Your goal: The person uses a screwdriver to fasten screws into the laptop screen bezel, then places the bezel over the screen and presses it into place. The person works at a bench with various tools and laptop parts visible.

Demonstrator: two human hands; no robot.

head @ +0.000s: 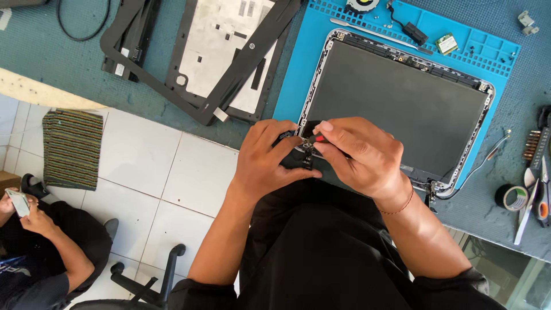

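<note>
A laptop screen panel [396,100] in its silver lid lies on a blue work mat [298,74]. My left hand [264,158] rests at the panel's near left corner, fingers curled by the black hinge [307,154]. My right hand [361,155] grips a small screwdriver with a red and black handle [317,138], its tip down at that hinge. Both hands hide most of the corner.
A black screen bezel [201,86] and a lid cover [227,51] lie at the left on the teal table. Tape roll [512,197], scissors [539,201] and bits [531,146] sit at right. Small parts [446,43] rest on the mat's far edge. Another person [40,247] sits lower left.
</note>
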